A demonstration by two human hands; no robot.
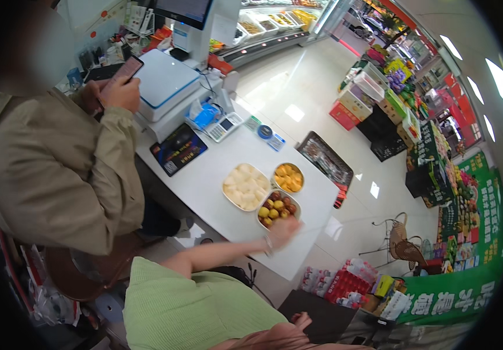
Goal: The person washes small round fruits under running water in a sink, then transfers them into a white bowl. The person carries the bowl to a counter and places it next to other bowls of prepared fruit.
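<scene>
My left hand [283, 232] is over the near edge of a white container of red and yellow-green jujube-like fruits [273, 209]; its fingers are blurred, and whether they hold anything is unclear. Beside that container, on the white counter [216, 197], are a larger white tub of pale fruit pieces [246, 186] and a round tub of orange fruit pieces [288, 177]. Low in the view, my right hand [301, 320] hangs near my body, away from the counter, with its fingers partly curled; its palm is hidden.
A person in a tan jacket [59, 170] stands at the left, holding a phone [122, 76]. A scale [168, 83], payment keypad [221, 127] and dark mat [178, 149] lie along the counter. Bottled drinks [343, 282] stand below its right side; fruit displays [435, 162] are farther right.
</scene>
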